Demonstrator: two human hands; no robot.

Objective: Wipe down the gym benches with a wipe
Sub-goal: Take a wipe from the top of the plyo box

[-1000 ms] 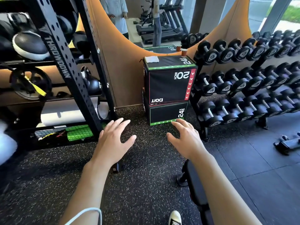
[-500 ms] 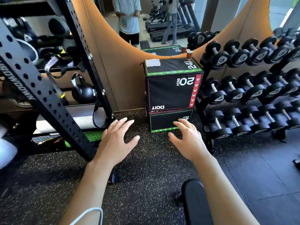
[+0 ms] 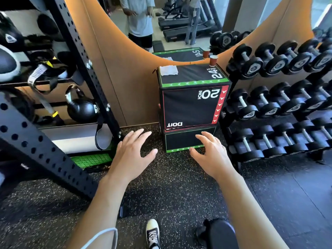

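Against the tan wall, a black rack (image 3: 59, 112) fills the left side and a dumbbell rack (image 3: 280, 108) fills the right. Between them stands a stack of two black jump boxes (image 3: 190, 106), set on the speckled floor (image 3: 172, 186). Above the boxes a mirror (image 3: 179, 24) shows a person and treadmills. A kettlebell (image 3: 80, 108) sits on a shelf of the black rack. At the bottom edge, the dark padded end of a bench (image 3: 221, 232) shows beside a shoe (image 3: 152, 232). Both arms reach forward over the floor: the left hand (image 3: 133, 155) and the right hand (image 3: 210, 155) are empty, palms down, fingers spread and relaxed. The white wipe (image 3: 168, 70) lies flat on the top box's rear left corner, well beyond both hands and untouched. A small brown cup (image 3: 213, 60) stands at the rear right corner.
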